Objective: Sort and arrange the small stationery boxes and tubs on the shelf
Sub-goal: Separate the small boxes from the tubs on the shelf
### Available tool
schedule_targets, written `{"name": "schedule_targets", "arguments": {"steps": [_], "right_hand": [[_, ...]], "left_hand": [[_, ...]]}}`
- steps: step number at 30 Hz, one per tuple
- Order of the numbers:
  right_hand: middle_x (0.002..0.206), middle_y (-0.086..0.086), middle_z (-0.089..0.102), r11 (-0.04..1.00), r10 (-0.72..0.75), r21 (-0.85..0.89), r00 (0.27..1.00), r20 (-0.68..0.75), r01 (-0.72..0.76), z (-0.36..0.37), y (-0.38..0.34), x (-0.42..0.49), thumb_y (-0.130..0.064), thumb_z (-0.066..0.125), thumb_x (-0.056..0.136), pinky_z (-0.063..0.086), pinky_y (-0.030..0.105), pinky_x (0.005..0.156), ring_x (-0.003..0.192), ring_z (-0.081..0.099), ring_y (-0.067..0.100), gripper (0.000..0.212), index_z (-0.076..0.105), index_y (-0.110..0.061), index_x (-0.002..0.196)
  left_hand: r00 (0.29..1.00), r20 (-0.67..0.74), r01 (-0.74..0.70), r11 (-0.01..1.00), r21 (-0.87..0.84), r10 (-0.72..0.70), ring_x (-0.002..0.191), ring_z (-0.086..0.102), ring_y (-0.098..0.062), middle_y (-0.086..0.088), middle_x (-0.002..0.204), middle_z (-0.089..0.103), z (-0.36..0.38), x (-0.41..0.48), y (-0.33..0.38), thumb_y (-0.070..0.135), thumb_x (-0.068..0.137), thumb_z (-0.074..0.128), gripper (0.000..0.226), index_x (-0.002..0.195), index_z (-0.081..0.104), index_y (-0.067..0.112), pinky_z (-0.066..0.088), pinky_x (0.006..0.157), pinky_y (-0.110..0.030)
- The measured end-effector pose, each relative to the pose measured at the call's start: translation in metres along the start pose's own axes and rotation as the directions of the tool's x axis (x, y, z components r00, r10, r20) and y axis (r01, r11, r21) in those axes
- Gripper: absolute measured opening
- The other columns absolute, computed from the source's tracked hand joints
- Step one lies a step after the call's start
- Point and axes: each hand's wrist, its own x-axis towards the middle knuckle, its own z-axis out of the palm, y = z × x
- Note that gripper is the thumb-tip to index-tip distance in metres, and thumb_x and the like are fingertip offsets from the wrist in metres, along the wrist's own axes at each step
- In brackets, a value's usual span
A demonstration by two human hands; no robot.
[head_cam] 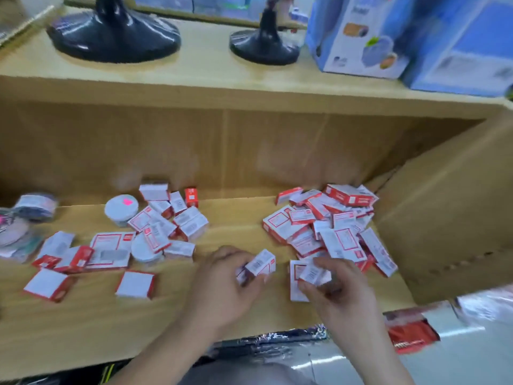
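Small red-and-white stationery boxes lie scattered on a wooden shelf (222, 318). One loose pile (166, 223) sits left of centre with two round white tubs, one (121, 209) at the back and one (144, 250) nearer the front. A denser pile (333, 226) lies at the right. My left hand (222, 284) grips a small box (261, 263), with another seemingly under it. My right hand (336, 290) pinches a small box (315, 273) over a larger flat box (295, 284).
The shelf's right wall (444, 232) stands close to the right pile. Round packets (25, 226) sit at the far left. On the upper shelf stand two black stand bases (113, 31) and blue cartons (361, 37). Wrapped goods (410, 332) lie below the front edge.
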Motion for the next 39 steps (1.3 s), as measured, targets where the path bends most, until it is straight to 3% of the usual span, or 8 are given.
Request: {"name": "schedule_targets", "arguments": {"steps": [4, 8, 13, 20, 26, 28, 33, 39], "right_hand": [[0.101, -0.016, 0.060, 0.997, -0.055, -0.051, 0.998, -0.020, 0.054, -0.011, 0.014, 0.008, -0.014, 0.086, 0.075, 0.044, 0.009, 0.065, 0.074, 0.063, 0.007, 0.033, 0.070, -0.030, 0.099], [0.113, -0.011, 0.060, 0.973, -0.158, -0.171, 0.987, -0.006, 0.155, -0.011, 0.020, 0.041, -0.012, 0.086, 0.076, 0.052, 0.019, 0.073, 0.076, 0.062, 0.005, 0.036, 0.071, -0.021, 0.108], [0.147, -0.004, 0.049, 0.897, -0.174, -0.405, 0.984, 0.048, 0.178, -0.005, 0.014, 0.047, -0.026, 0.080, 0.082, 0.058, 0.041, 0.075, 0.097, 0.069, 0.020, 0.040, 0.069, -0.023, 0.120], [0.101, -0.021, 0.067, 0.920, -0.336, -0.116, 0.907, 0.252, 0.373, 0.046, -0.031, 0.023, -0.041, 0.074, 0.083, 0.054, 0.031, 0.077, 0.088, 0.065, 0.006, 0.022, 0.073, -0.031, 0.102], [0.117, -0.027, 0.061, 0.921, -0.304, -0.090, 0.843, 0.443, 0.379, 0.113, -0.047, 0.009, -0.057, 0.064, 0.080, 0.049, 0.019, 0.089, 0.101, 0.062, 0.000, 0.041, 0.068, -0.038, 0.116], [0.133, -0.026, 0.053, 0.904, -0.280, -0.162, 0.836, 0.471, 0.395, 0.130, -0.056, 0.010, -0.046, 0.071, 0.083, 0.028, -0.002, 0.090, 0.111, 0.054, -0.001, 0.047, 0.062, -0.038, 0.129], [0.130, -0.004, 0.062, 0.815, -0.292, -0.336, 0.836, 0.465, 0.472, 0.170, -0.067, 0.021, -0.033, 0.071, 0.086, 0.054, 0.034, 0.082, 0.114, 0.062, 0.023, 0.060, 0.053, -0.025, 0.142], [0.102, -0.010, 0.071, 0.820, -0.390, -0.302, 0.860, 0.329, 0.486, 0.170, -0.062, 0.020, -0.023, 0.079, 0.081, 0.049, 0.027, 0.067, 0.094, 0.067, 0.018, 0.035, 0.067, -0.030, 0.112]], "left_hand": [[1.000, -0.001, -0.004, 0.997, 0.083, 0.004, 0.096, 0.067, -0.015, 0.008, 0.109, 0.066, 0.033, 0.028, 0.012, 0.043, 0.075, 0.079, 0.036, 0.109, 0.074, 0.032, 0.049, 0.080, -0.024], [1.000, 0.007, 0.011, 0.993, 0.113, -0.012, 0.136, 0.048, -0.018, -0.002, 0.149, 0.051, 0.035, 0.015, 0.010, 0.046, 0.082, 0.069, 0.053, 0.131, 0.066, 0.026, 0.038, 0.110, -0.026], [0.989, -0.146, 0.024, 0.995, 0.101, -0.009, 0.126, 0.056, -0.011, 0.005, 0.137, 0.060, 0.003, -0.026, -0.009, 0.040, 0.083, 0.067, 0.044, 0.124, 0.070, 0.024, 0.037, 0.109, -0.018], [0.951, -0.305, 0.083, 0.994, 0.072, -0.058, 0.109, 0.064, -0.008, 0.010, 0.117, 0.064, -0.027, -0.078, -0.029, 0.016, 0.084, 0.075, 0.027, 0.111, 0.074, 0.016, 0.052, 0.094, -0.029], [0.880, -0.452, 0.223, 0.967, 0.120, -0.146, 0.098, 0.066, -0.005, 0.016, 0.115, 0.059, -0.096, -0.099, -0.073, 0.017, 0.081, 0.073, 0.034, 0.114, 0.071, 0.024, 0.055, 0.085, -0.031], [0.891, -0.409, 0.272, 0.953, 0.137, -0.196, 0.098, 0.065, -0.004, 0.017, 0.115, 0.057, -0.109, -0.094, -0.084, 0.025, 0.079, 0.076, 0.044, 0.123, 0.068, 0.029, 0.054, 0.086, -0.030], [0.946, -0.262, 0.265, 0.924, 0.277, -0.192, 0.112, 0.061, -0.011, 0.015, 0.121, 0.056, -0.104, -0.073, -0.095, 0.052, 0.076, 0.077, 0.071, 0.142, 0.053, 0.037, 0.054, 0.088, -0.030], [0.917, -0.218, 0.364, 0.925, 0.111, -0.334, 0.092, 0.057, 0.005, 0.022, 0.097, 0.059, -0.116, -0.069, -0.108, 0.067, 0.053, 0.082, 0.065, 0.107, 0.057, 0.041, 0.048, 0.076, -0.019]]}}
